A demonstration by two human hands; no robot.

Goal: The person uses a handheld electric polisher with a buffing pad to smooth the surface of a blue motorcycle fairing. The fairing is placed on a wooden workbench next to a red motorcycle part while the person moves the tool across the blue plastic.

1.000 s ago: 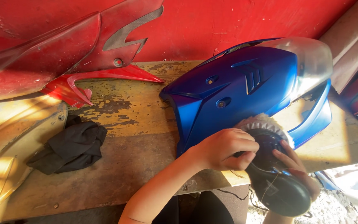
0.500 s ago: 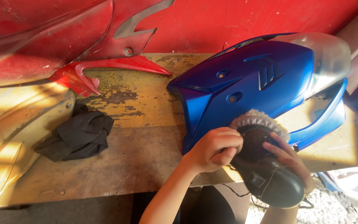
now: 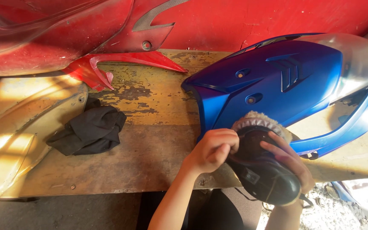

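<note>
Both hands grip black polisher (image 3: 263, 170) — left hand (image 3: 211, 149) w/ fingers curled on its head, right hand (image 3: 290, 164) fingers wrapped on body — fluffy pad (image 3: 256, 120) touching blue fairing (image 3: 277, 83) lower edge at 5 o'clock of tabletop (image 3: 150, 140); buffing looks underway, most of panel prob. left, black rag (image 3: 88, 130) at 9.

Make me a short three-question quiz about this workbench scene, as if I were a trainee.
1. True or false: both hands grip the black polisher.
2. What lies left of the blue fairing panel on the wooden bench? A) black cloth B) hammer C) paint can
3. Which part of the polisher touches the blue panel?

Key:
1. True: left hand and right hand hold it.
2. A, the black cloth.
3. Its fluffy pad.
</note>
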